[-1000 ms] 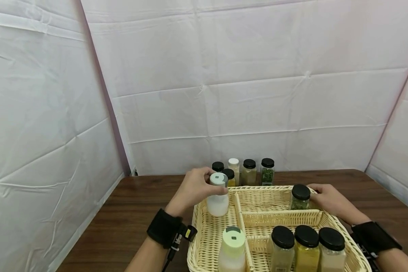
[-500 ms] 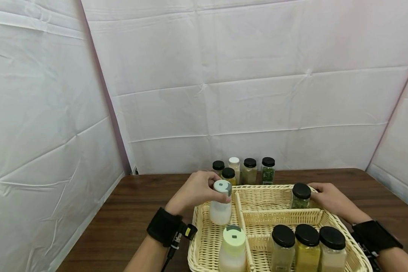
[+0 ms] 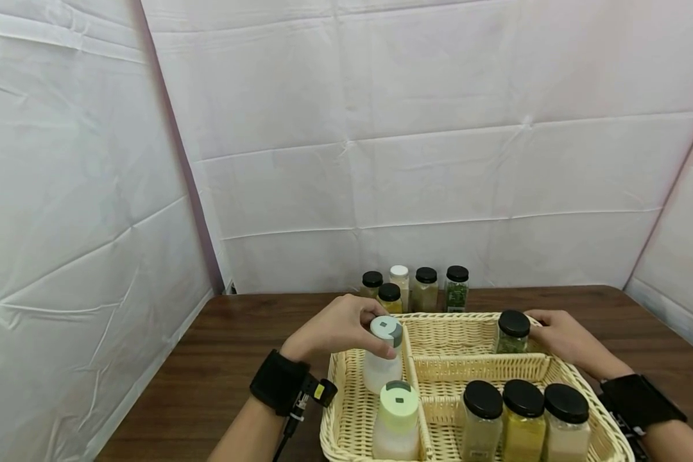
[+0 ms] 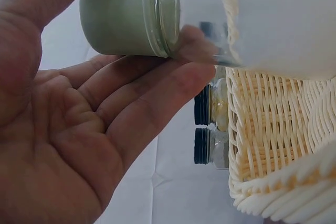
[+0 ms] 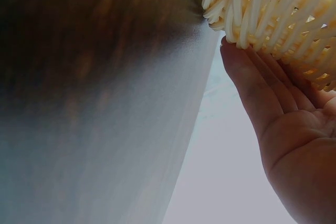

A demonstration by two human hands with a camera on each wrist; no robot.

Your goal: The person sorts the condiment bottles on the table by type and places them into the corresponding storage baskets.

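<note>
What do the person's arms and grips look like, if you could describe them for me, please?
The left grip and right grip are gloveless, and the visible forearms are sleeveless. Each wrist wears a wide black band. The left one carries a small black device with a yellow mark and a dark cable.

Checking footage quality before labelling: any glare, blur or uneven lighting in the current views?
Head: soft, even light, black lids fairly crisp. Left wrist: small bright highlights on the bottle. Right wrist: tabletop blurred, dark at upper left, fading to grey sheen; pale backdrop nearly featureless.
</note>
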